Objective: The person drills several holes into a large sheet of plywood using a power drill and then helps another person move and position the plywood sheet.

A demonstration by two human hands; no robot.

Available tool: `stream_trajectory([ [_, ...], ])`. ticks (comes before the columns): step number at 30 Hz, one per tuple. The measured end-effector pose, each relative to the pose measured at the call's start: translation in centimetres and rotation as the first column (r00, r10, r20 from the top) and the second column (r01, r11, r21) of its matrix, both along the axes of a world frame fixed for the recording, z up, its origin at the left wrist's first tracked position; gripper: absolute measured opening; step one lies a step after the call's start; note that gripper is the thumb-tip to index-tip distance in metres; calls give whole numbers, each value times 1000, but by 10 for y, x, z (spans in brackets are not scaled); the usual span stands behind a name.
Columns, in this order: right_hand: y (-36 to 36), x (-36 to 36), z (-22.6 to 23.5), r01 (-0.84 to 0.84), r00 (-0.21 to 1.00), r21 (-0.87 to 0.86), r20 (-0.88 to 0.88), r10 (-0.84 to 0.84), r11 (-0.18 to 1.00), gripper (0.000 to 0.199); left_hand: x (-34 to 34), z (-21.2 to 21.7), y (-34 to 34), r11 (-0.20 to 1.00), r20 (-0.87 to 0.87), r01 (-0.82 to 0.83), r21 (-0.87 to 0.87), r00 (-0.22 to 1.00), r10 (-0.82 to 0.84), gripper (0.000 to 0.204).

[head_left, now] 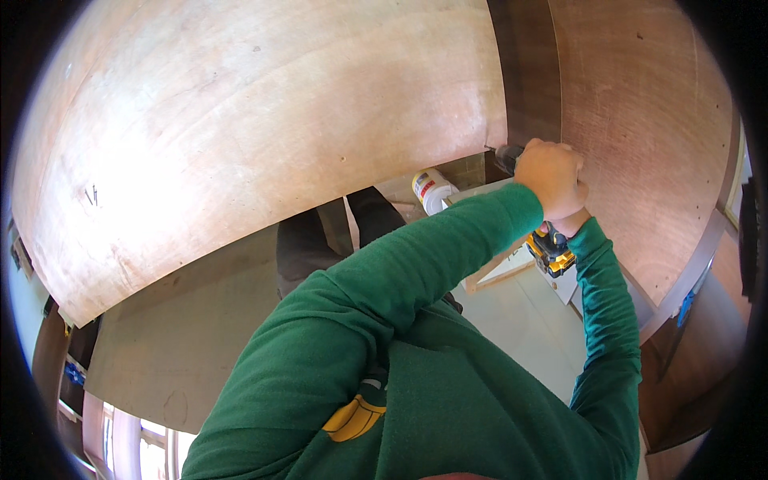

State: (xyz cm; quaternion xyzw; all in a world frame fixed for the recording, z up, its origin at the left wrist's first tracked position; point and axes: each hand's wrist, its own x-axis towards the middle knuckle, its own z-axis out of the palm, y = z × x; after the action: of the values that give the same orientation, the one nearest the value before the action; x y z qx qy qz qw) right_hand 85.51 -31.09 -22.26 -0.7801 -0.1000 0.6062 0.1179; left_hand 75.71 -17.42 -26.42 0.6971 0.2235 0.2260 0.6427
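Note:
A cordless drill with a black body and a yellow-and-black battery is in both my hands. My left hand is closed over the top and back of its body. Below it, my right hand wraps the grip, partly hidden behind the left wrist. The black chuck points left, and its tip meets the plywood panel near the panel's lower right corner. Whether a screw is at the tip is too small to tell. Both arms wear green sleeves.
Several loose screws lie on the panel's left part. A second plywood panel stands at the right, past a dark gap. Below the near edge are a white tub and a pair of dark-trousered legs. A brown board spans the lower left.

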Motion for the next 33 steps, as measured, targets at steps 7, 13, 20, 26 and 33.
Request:
stream_trajectory([
  [7,-14,-4,3,22,999,44,27,-23,999,15,-1,17,-1,996,53,93,4,994,-93,22],
  [13,-43,-26,35,-41,971,222,237,-13,974,23,-31,-87,91,974,-52,-158,160,984,168,30],
  [20,-91,-57,34,396,886,303,122,-447,867,18,-31,-130,28,734,-335,466,494,881,-334,47],
  [26,-88,-94,38,569,762,453,22,-647,686,32,-1,-148,12,619,-462,631,468,771,-438,27],
  [33,-200,-114,-65,499,818,371,97,-568,783,46,-1,-154,-12,543,-348,496,677,867,-358,23],
])
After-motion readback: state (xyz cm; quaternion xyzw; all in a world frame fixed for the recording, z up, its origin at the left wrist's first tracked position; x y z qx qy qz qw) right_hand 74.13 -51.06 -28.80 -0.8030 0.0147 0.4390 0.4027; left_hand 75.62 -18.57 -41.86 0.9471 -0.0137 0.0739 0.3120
